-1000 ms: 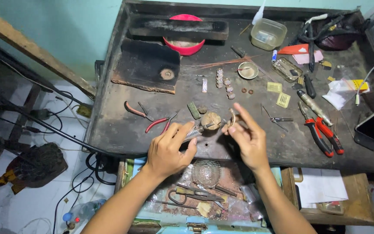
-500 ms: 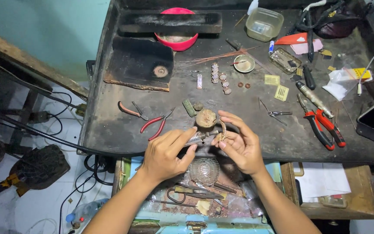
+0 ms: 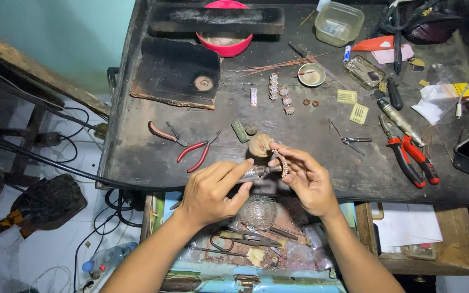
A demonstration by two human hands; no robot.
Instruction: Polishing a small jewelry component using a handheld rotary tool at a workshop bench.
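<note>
My left hand (image 3: 213, 190) grips a slim metal hand tool (image 3: 259, 172) whose tip points right. My right hand (image 3: 308, 179) pinches a small curved beaded ornament (image 3: 284, 164) against that tip. Both hands hover over the near edge of a dark, worn workbench (image 3: 153, 157). Just beyond the fingers sits a rounded brown lump (image 3: 259, 145). Below the hands an open drawer (image 3: 278, 255) holds a glass dish (image 3: 257, 211) and several loose tools.
Red-handled pliers (image 3: 194, 153) lie left of the hands, and larger red pliers (image 3: 411, 157) lie at the right. Farther back are several small beaded pieces (image 3: 279, 97), a small metal bowl (image 3: 311, 75), a red bowl (image 3: 223, 42), a clear plastic box (image 3: 338, 23) and a charred block (image 3: 179, 73). Cables trail on the floor at left.
Both hands have drawn closer to me, to the bench's near edge. The metal tool now meets the beaded ornament between them. The view has tilted down a little.
</note>
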